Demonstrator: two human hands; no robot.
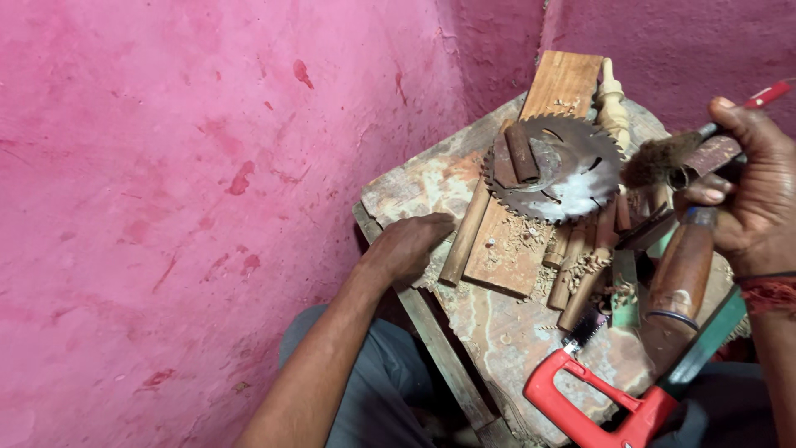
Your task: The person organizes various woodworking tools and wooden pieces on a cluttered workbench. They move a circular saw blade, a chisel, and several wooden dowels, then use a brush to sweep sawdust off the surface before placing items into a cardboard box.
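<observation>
My left hand (pixel 408 245) flat, fingers together, on dowel (pixel 466 235) beside saw blade (pixel 554 168). My right hand (pixel 745 187) grips chisel (pixel 681 270), brush (pixel 663 159). Sorting tools; next needs steady pick.

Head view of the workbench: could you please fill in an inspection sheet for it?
Surface: worn wooden bench top, strewn with wood shavings.
Job's things: right hand holds a wooden-handled tool and other slim tools; left hand rests palm down beside a wooden dowel.
Clutter: circular saw blade, flat plank, turned spindle, red-handled saw, more dowels.
Fingers: right ones closed around tools; left ones loosely curled, holding nothing.
Cables: nothing seen.
Surroundings: pink plastered wall, stained and chipped.
</observation>
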